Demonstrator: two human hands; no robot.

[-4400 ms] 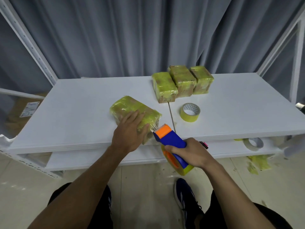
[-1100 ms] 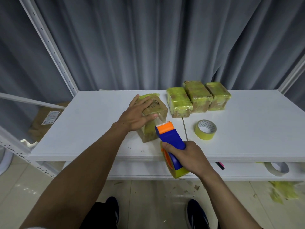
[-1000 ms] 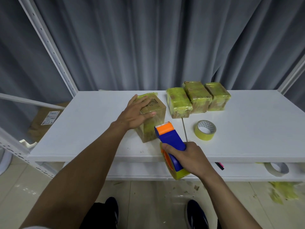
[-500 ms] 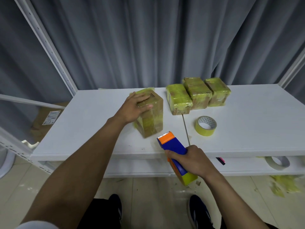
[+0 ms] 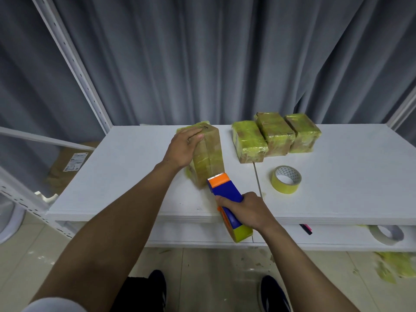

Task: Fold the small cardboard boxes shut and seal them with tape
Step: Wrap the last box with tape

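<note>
Head cam: our left hand (image 5: 183,146) grips the yellow-taped cardboard box (image 5: 209,158) on the white table (image 5: 126,176), right hand (image 5: 244,208) wrapped round a blue/orange tape dispenser (image 5: 225,188), tip at box btm.

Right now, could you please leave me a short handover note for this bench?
Left hand grips the top of the upright brown cardboard box, partly banded in yellow tape, on the white table.
Right hand has its grip on the blue and orange tape dispenser, its orange head at that box's near lower edge.
Done: three yellow-taped boxes sit side by side at back right.
To do: finish taping this box. Spare yellow tape roll lies right of it.
</note>
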